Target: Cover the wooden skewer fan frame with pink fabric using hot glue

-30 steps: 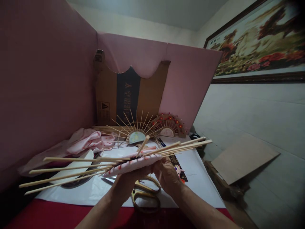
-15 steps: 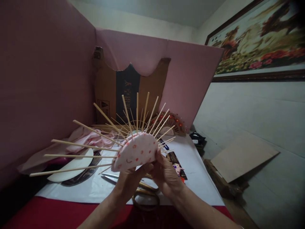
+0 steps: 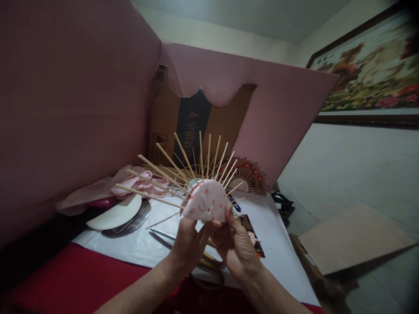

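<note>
Both hands hold up a half-round, cloth-covered piece (image 3: 207,203), pale pink with red spots, above the table. Thin wooden sticks (image 3: 165,176) fan out from its curved edge. My left hand (image 3: 188,244) grips its lower edge from the left, thumb in front. At the lower right corner my right hand (image 3: 237,244) is closed on it, fingers partly behind it. Under the hands lie large scissors (image 3: 209,264) with gold-coloured handles, partly hidden by my wrists.
A white half-round piece (image 3: 116,213) and crumpled pink cloth (image 3: 144,182) lie at left. Behind stand cut cardboard (image 3: 225,126) and a similar fan-shaped piece (image 3: 244,176) with red dots. Pink panels (image 3: 288,104) enclose the back and left. A white sheet (image 3: 268,231) covers the table.
The view has swung left, so the surroundings sit farther right. The half-round piece has turned in my hands, and its left sticks now look shorter. Both hands keep their hold.
</note>
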The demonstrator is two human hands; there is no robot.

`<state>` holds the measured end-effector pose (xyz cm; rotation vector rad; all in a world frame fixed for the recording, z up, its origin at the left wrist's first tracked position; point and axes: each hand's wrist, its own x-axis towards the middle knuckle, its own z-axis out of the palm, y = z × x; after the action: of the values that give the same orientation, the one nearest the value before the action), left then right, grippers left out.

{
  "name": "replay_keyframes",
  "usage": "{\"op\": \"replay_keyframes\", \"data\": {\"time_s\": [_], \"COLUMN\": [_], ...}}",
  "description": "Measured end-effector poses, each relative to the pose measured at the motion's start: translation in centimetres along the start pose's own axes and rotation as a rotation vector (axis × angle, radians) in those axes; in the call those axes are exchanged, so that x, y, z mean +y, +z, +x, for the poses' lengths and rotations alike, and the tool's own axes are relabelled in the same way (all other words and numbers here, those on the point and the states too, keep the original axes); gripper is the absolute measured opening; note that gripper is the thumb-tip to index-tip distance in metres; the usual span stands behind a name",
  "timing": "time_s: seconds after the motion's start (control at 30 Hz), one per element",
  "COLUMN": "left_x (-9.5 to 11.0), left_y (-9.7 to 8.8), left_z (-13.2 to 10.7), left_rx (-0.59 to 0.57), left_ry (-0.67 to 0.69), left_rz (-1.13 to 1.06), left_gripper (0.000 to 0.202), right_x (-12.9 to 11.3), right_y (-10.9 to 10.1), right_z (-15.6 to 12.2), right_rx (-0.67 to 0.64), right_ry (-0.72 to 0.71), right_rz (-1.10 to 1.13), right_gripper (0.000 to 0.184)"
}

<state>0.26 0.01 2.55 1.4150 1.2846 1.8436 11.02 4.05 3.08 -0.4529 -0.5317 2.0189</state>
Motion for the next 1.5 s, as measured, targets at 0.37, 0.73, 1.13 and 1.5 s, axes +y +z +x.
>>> {"op": "replay_keyframes", "data": {"time_s": [0.37, 0.73, 1.13, 1.5], "left_x": [-0.3, 0.0, 0.2, -0.1], "left_y": [0.1, 0.0, 0.2, 0.2], "left_z": [0.8, 1.0, 0.8, 1.2], "left_rx": [0.001, 0.025, 0.05, 0.075], "left_ry": [-0.132, -0.177, -0.166, -0.161], "left_rz": [-0.177, -0.361, -0.38, -0.423], "left_gripper": [0.022, 0.032, 0.034, 0.033], "right_x": [0.2, 0.0, 0.5, 0.7], "right_y": [0.4, 0.1, -0.9, -0.9], "right_z": [-0.5, -0.5, 0.0, -0.4], "right_rx": [0.176, 0.241, 0.235, 0.203], "right_ry": [-0.007, -0.068, -0.217, -0.178], "right_rz": [-0.06, -0.147, -0.193, -0.186], "right_gripper": [0.021, 0.02, 0.02, 0.02]}}
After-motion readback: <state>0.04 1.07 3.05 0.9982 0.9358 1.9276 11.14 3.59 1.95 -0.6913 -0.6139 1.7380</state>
